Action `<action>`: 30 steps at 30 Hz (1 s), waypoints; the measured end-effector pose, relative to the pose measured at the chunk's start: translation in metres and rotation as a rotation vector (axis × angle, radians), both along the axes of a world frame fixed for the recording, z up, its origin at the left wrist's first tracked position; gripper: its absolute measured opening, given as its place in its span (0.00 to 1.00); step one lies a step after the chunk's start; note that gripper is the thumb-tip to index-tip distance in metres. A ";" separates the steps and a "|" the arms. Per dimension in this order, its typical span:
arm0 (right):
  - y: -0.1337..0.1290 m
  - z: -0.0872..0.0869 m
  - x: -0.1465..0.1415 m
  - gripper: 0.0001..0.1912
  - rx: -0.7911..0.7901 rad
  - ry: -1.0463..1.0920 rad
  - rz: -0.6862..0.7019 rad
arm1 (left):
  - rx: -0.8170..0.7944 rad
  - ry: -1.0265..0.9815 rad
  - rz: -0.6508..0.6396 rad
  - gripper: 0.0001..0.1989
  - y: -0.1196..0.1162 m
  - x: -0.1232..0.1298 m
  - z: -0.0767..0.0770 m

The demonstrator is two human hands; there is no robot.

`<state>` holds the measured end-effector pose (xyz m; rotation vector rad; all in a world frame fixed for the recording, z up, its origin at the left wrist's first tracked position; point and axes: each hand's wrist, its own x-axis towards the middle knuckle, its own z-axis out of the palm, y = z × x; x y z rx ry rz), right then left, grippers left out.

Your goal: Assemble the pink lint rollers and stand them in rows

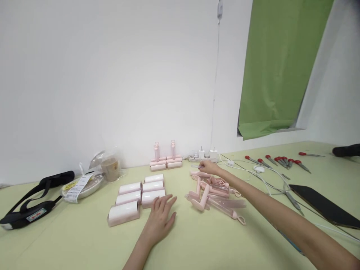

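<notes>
Head view: left hand [161, 217], fingers spread, beside white rolls [153, 196]; right hand [209, 167], fingertips pinched on a clear piece [194, 165], beyond heaped pink handles [203, 195]; power strip [204, 159] just behind; cables [230, 163], red-handled tools [284, 160] lie right.

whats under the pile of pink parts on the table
Pale green tabletop shows around the pile of pink parts, and translucent pieces stick out at its right side. Whatever lies directly beneath is covered and cannot be seen.

Smooth white rolls [123, 212] with a slight sheen, satiny pink plastic handles [205, 195], matt tabletop [191, 240], crinkled clear plastic bag [96, 160]
</notes>
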<state>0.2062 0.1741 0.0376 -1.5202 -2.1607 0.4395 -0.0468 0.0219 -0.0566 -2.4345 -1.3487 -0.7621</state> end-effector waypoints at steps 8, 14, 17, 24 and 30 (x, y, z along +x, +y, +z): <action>-0.018 0.004 -0.044 0.10 0.090 -0.357 0.197 | -0.230 -0.073 -0.192 0.19 -0.012 0.022 0.000; -0.052 0.014 -0.017 0.19 0.051 -0.492 0.231 | -0.282 -0.106 -0.243 0.16 -0.013 0.024 0.001; -0.080 -0.006 0.011 0.20 0.058 -0.563 0.202 | -0.331 -0.257 -0.214 0.13 -0.014 0.029 0.001; -0.115 -0.053 0.034 0.05 0.281 -0.604 0.131 | -0.565 -0.797 -0.079 0.15 -0.018 0.047 0.016; -0.142 -0.037 0.019 0.16 0.503 -0.546 0.205 | -0.701 -1.015 -0.044 0.25 -0.010 0.059 0.031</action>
